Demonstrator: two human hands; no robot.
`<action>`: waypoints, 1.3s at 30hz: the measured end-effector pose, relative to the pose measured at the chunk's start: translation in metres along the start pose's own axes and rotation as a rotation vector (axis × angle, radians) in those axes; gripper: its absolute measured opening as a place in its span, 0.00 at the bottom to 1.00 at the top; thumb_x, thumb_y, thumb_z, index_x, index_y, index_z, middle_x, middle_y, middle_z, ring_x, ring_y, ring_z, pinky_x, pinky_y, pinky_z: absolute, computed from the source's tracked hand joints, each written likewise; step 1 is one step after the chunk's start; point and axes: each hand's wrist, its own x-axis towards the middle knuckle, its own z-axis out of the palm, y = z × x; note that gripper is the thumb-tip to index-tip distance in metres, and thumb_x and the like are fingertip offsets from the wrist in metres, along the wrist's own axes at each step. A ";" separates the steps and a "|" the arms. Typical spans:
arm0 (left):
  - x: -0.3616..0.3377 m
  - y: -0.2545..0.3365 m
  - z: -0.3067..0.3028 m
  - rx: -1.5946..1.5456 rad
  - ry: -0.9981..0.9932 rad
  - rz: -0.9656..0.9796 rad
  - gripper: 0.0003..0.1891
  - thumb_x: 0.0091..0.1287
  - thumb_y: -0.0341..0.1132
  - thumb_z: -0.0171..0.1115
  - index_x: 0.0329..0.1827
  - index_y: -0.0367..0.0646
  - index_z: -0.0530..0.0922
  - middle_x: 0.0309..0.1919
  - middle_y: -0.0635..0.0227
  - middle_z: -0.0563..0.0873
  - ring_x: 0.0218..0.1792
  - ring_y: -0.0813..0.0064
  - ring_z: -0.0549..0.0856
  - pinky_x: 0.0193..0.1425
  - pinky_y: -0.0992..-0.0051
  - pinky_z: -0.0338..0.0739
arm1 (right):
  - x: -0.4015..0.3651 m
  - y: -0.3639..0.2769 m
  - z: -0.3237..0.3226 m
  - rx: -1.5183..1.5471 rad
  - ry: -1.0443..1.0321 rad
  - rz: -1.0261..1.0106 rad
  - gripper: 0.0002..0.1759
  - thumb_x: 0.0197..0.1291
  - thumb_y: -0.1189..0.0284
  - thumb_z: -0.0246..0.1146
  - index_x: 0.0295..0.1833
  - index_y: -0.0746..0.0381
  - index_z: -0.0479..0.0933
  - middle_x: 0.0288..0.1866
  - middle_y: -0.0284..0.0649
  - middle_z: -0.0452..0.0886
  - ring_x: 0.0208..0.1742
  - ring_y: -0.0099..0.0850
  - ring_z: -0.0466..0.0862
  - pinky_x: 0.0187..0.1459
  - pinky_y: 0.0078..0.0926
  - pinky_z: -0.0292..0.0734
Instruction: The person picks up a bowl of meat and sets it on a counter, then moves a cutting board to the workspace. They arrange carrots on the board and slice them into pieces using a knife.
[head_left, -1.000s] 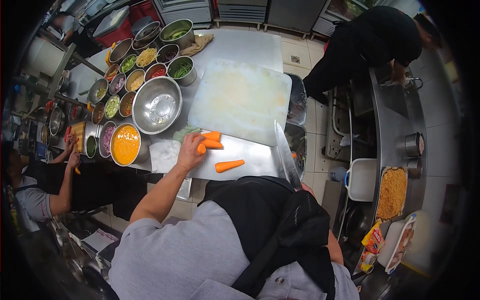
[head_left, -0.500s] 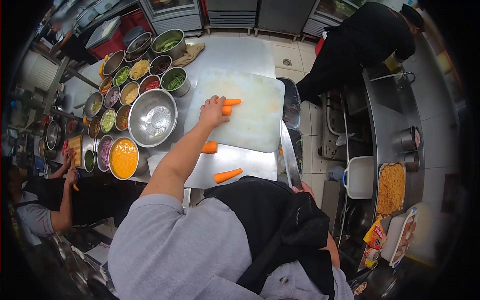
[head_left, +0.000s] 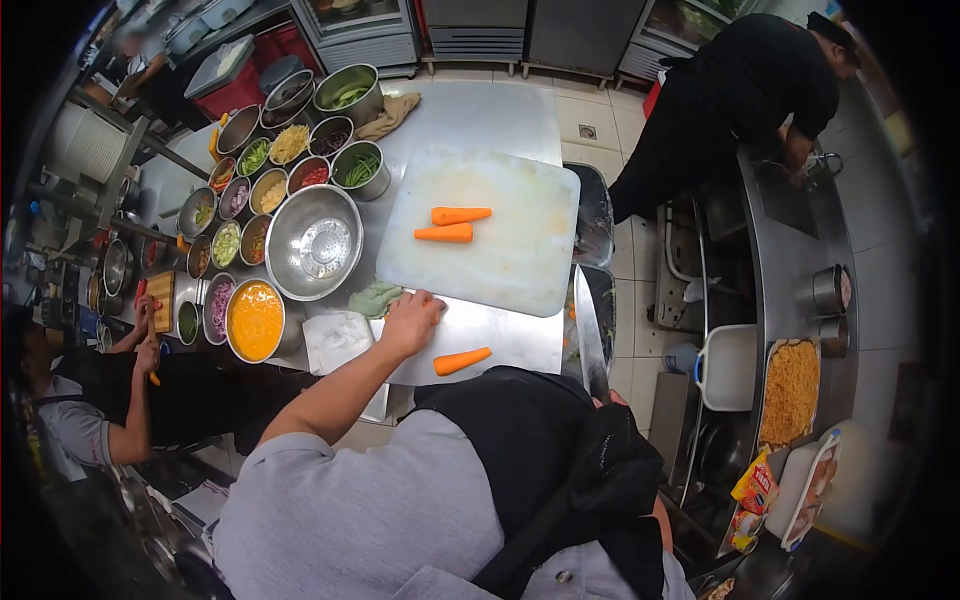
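Observation:
Two peeled carrots (head_left: 445, 233) lie side by side on the white cutting board (head_left: 520, 270). Just below the board's lower left edge, my left hand (head_left: 412, 322) is closed over a carrot that it almost fully hides. A further carrot (head_left: 462, 361) rests on the steel table (head_left: 520, 345) near my apron. At the table's right corner my right hand (head_left: 612, 399) grips the handle of a large knife (head_left: 590, 335), its blade pointing away from me. Part of that hand is hidden by the apron.
Left of the board stand a steel colander (head_left: 314, 240), a bowl of orange liquid (head_left: 256, 320) and several bowls of cut vegetables. A green cloth (head_left: 376, 299) and a white cloth (head_left: 338, 342) lie nearby. One co-worker cuts at far left; another bends over the right-hand counter.
My left hand has let go of the carrots on the board and moved down to the one below it. My right hand still holds the knife.

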 end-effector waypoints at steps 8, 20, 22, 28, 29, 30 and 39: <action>0.056 0.002 -0.065 -0.755 0.228 -0.359 0.26 0.59 0.30 0.74 0.62 0.45 0.78 0.52 0.57 0.84 0.53 0.50 0.85 0.62 0.59 0.79 | 0.012 0.005 -0.019 -0.247 0.070 -0.101 0.09 0.73 0.72 0.67 0.51 0.63 0.76 0.36 0.30 0.80 0.37 0.17 0.78 0.38 0.21 0.76; -0.007 0.069 0.007 -0.195 -0.177 0.012 0.28 0.60 0.38 0.71 0.66 0.49 0.78 0.58 0.51 0.82 0.57 0.47 0.82 0.60 0.52 0.80 | 0.054 0.084 -0.073 -0.587 0.178 -0.349 0.33 0.66 0.47 0.71 0.52 0.71 0.79 0.46 0.53 0.86 0.49 0.41 0.87 0.52 0.36 0.81; -0.025 0.072 0.035 -0.203 -0.245 0.067 0.28 0.58 0.36 0.71 0.65 0.52 0.80 0.54 0.51 0.83 0.53 0.47 0.83 0.58 0.51 0.81 | 0.082 0.095 -0.085 -0.635 0.059 -0.308 0.43 0.64 0.41 0.69 0.65 0.71 0.78 0.61 0.62 0.83 0.64 0.55 0.83 0.64 0.44 0.78; -0.013 0.049 0.019 -0.320 -0.057 0.080 0.20 0.59 0.30 0.70 0.57 0.47 0.83 0.49 0.54 0.85 0.52 0.48 0.83 0.59 0.53 0.79 | 0.038 0.015 -0.050 -0.819 0.078 -0.318 0.35 0.67 0.46 0.69 0.61 0.68 0.79 0.47 0.54 0.87 0.49 0.44 0.88 0.51 0.41 0.81; -0.007 0.045 0.005 -0.337 0.003 0.071 0.21 0.59 0.29 0.70 0.57 0.45 0.83 0.50 0.53 0.84 0.52 0.47 0.82 0.60 0.54 0.78 | 0.033 0.008 -0.047 -0.781 0.033 -0.305 0.32 0.68 0.50 0.70 0.59 0.68 0.80 0.43 0.52 0.87 0.44 0.40 0.88 0.48 0.39 0.81; 0.006 0.043 -0.018 -0.352 0.073 0.064 0.21 0.58 0.28 0.70 0.57 0.44 0.83 0.50 0.53 0.84 0.53 0.47 0.82 0.61 0.54 0.77 | 0.034 0.012 -0.047 -0.778 0.041 -0.312 0.32 0.68 0.50 0.70 0.59 0.68 0.80 0.43 0.52 0.87 0.44 0.40 0.88 0.48 0.39 0.81; 0.168 -0.053 -0.068 -0.282 0.329 -0.259 0.27 0.66 0.26 0.65 0.71 0.42 0.74 0.59 0.46 0.81 0.61 0.45 0.80 0.65 0.54 0.76 | 0.045 0.024 -0.029 -0.603 0.030 -0.213 0.28 0.69 0.49 0.69 0.56 0.65 0.79 0.28 0.40 0.84 0.25 0.29 0.84 0.29 0.32 0.78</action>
